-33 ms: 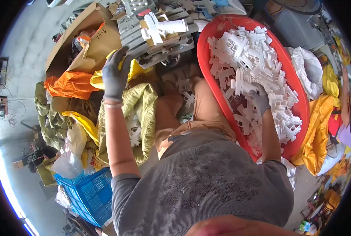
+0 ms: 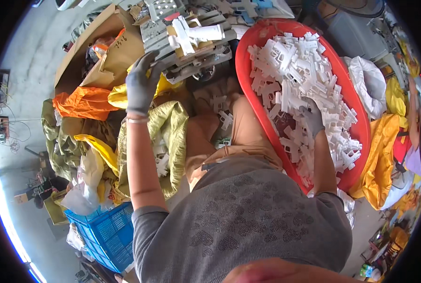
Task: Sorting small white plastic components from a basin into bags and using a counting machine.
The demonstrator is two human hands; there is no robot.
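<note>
My left hand point(image 2: 143, 85), in a grey glove, is raised beside the slatted grey metal machine point(image 2: 191, 68). Its fingers and thumb are apart, with nothing seen between them. On top of that machine lies a white pistol-shaped plastic piece point(image 2: 196, 34). To the right, my gloved right hand point(image 2: 314, 119) reaches into a long red tub point(image 2: 244, 66) heaped with white plastic toy-pistol parts point(image 2: 293, 56). Its thumb and fingers close on the end of one white toy-pistol part point(image 2: 290, 100); their exact contact is partly hidden.
An olive woven sack point(image 2: 175, 137) with white parts inside stands by my left leg. Further left are an open cardboard box point(image 2: 118, 56), an orange bag point(image 2: 85, 104) and a blue crate point(image 2: 104, 236). White point(image 2: 371, 85) and orange-yellow sacks point(image 2: 380, 160) flank the tub; another person's arm point(image 2: 414, 113) shows beyond.
My left hand has shifted slightly up and right, its fingers a little more spread. My right hand stays in nearly the same place over the tub.
</note>
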